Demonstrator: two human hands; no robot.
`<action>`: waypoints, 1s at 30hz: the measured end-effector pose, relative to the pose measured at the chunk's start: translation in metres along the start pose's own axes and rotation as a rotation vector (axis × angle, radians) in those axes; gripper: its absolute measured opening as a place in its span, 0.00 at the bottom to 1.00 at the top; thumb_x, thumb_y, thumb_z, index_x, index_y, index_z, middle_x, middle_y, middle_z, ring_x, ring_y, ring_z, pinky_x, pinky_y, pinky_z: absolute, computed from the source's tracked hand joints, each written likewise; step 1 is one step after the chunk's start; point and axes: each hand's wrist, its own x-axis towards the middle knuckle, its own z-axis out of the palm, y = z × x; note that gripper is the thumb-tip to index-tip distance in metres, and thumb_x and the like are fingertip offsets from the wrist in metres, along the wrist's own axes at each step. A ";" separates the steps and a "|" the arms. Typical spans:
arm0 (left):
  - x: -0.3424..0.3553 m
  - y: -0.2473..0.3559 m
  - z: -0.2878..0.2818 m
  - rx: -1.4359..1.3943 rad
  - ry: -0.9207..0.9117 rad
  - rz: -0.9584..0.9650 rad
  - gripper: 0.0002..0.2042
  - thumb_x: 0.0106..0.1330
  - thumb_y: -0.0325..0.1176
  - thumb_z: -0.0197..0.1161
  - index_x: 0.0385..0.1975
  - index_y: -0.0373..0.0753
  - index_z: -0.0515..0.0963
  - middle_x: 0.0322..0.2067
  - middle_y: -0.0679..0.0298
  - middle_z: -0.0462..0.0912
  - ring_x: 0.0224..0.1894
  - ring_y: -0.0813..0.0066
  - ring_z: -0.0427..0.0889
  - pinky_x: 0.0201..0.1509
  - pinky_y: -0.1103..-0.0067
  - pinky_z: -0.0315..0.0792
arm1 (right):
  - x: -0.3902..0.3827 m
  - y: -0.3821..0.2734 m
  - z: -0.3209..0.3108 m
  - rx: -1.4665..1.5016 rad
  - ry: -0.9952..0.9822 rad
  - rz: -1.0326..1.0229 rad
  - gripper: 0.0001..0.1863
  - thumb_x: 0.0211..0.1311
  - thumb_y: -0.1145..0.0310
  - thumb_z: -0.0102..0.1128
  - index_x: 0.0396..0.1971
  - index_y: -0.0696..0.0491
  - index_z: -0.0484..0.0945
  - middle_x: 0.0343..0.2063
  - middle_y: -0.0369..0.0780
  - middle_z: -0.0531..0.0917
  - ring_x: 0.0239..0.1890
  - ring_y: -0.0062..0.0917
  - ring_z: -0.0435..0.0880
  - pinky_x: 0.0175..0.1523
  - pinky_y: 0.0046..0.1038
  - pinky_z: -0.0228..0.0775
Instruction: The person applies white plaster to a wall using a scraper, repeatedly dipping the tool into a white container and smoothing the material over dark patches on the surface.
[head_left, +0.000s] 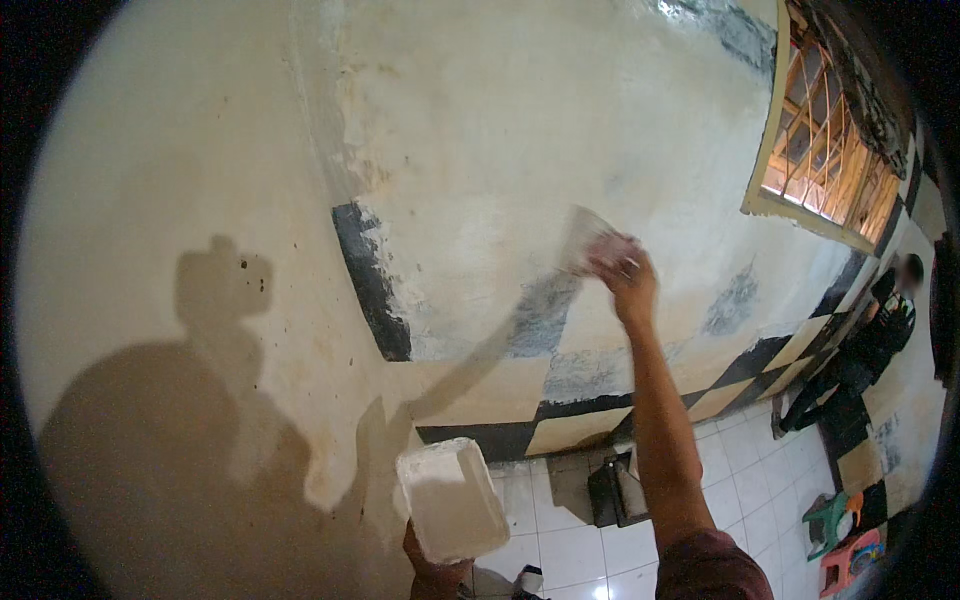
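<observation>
In my raised right hand (626, 272) is a wide, flat scraper (582, 232), blurred by motion, with its blade at or close to the wall (480, 130). Whether the blade touches cannot be made out. My left hand (432, 572) grips a whitish rectangular tub (407, 490) from below and the side. The tub is tilted and smeared with pale, putty-like paste. Pale filler covers much of the wall, partly over black-and-cream checks (490, 390); a black patch (540, 315) shows just below the scraper.
A side wall (150, 170) meets this one at left, carrying my shadow. A barred window (825, 150) is at upper right. Another person (870, 345) stands at far right. On the tiled floor (745, 465) are a dark box-like object (605, 495), a green stool (825, 525) and a pink stool (848, 562).
</observation>
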 end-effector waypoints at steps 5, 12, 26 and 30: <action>0.010 -0.004 -0.024 0.058 0.041 -0.057 0.24 0.68 0.47 0.47 0.59 0.40 0.67 0.51 0.58 0.77 0.51 0.56 0.78 0.55 0.57 0.73 | -0.084 -0.004 -0.038 -0.130 -0.083 0.296 0.20 0.62 0.75 0.57 0.53 0.61 0.65 0.38 0.43 0.81 0.39 0.24 0.82 0.38 0.23 0.76; 0.006 -0.003 -0.035 0.050 0.070 -0.075 0.25 0.68 0.50 0.46 0.60 0.42 0.67 0.51 0.59 0.76 0.53 0.56 0.76 0.57 0.55 0.71 | -0.187 0.021 0.028 -0.020 0.077 0.503 0.24 0.60 0.82 0.55 0.56 0.60 0.61 0.38 0.44 0.80 0.42 0.30 0.82 0.44 0.27 0.79; 0.001 -0.001 -0.030 0.203 0.081 -0.002 0.27 0.67 0.53 0.45 0.61 0.43 0.65 0.56 0.57 0.73 0.56 0.55 0.74 0.58 0.55 0.70 | -0.041 -0.078 0.083 -0.585 0.013 -0.428 0.18 0.56 0.73 0.59 0.49 0.50 0.79 0.31 0.51 0.83 0.31 0.45 0.83 0.35 0.35 0.75; 0.000 -0.006 -0.045 0.141 0.082 -0.043 0.28 0.67 0.53 0.46 0.62 0.43 0.64 0.57 0.57 0.72 0.57 0.54 0.73 0.59 0.54 0.69 | 0.010 -0.069 0.089 -0.949 0.268 -0.612 0.12 0.59 0.66 0.62 0.43 0.49 0.81 0.20 0.45 0.79 0.21 0.42 0.79 0.26 0.37 0.70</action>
